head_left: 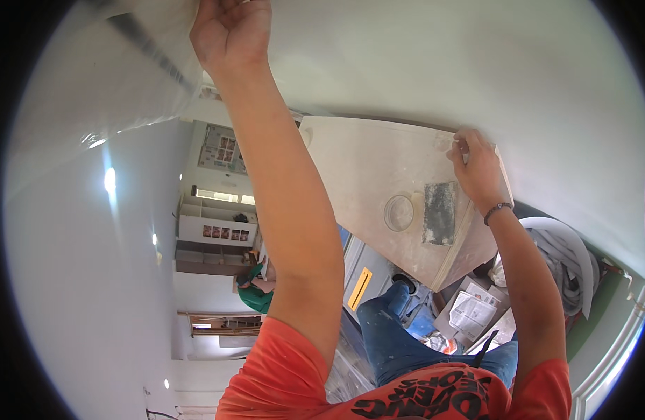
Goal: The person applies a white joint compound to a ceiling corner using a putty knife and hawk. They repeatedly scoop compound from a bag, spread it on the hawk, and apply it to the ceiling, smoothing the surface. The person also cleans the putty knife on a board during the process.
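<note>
Reaching overhead, the person works against a broad pale wall (pixel 441 63) that fills the upper half of the view. At 11 o'clock a clear plastic sheet (pixel 91 77) with a dark strip running across it hangs against that wall. Near the centre, toward 2 o'clock, stands a whitish dusty surface (pixel 357 168), its top carrying a grey sanding pad (pixel 440 213) and, just beside it on the left, a round lid (pixel 399 213).

The left hand (pixel 228 31), at 12 o'clock, is closed into a fist on the upper edge of the plastic sheet, pressing it to the wall. The right hand (pixel 476 168), at 2 o'clock, pinches something small where the surface meets the wall; what it grips is too small to tell. The two hands are well apart.

To do this well, I judge the sheet should be kept taut and flat under the left fist, with steady pressure, while the right hand keeps its pinch firm and close to the wall. Papers (pixel 469 311) lie on the floor at 5 o'clock.
</note>
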{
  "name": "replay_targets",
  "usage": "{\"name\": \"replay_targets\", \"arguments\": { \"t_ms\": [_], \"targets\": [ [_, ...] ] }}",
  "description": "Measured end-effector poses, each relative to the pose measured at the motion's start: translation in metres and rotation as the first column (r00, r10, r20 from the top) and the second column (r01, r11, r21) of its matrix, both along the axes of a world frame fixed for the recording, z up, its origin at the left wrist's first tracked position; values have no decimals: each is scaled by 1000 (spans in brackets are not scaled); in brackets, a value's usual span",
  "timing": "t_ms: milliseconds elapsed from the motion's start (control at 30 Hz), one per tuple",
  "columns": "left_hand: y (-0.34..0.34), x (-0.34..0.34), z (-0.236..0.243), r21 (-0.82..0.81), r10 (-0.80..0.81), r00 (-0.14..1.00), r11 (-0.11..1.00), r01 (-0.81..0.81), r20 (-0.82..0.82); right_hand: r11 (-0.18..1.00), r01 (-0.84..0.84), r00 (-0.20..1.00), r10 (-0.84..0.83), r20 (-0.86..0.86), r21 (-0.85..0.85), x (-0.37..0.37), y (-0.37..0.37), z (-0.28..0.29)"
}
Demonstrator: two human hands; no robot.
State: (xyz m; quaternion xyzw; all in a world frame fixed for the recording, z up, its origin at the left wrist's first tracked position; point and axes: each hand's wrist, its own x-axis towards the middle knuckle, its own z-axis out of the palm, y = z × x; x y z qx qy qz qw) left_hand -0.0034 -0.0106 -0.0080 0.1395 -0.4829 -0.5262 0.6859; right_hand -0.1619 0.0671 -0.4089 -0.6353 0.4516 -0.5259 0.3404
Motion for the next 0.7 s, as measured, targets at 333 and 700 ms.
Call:
{"name": "replay_targets", "arguments": {
  "t_ms": [333, 700],
  "targets": [
    [14, -12, -7, -9, -40, 999, 999, 40, 30, 1000, 6, 1000, -6, -5, 14, 0, 0, 2],
    [19, -19, -15, -50, -116, 992, 992, 118, 43, 999, 2, 1000, -2, -18, 32, -2, 2, 7]
  ]
}}
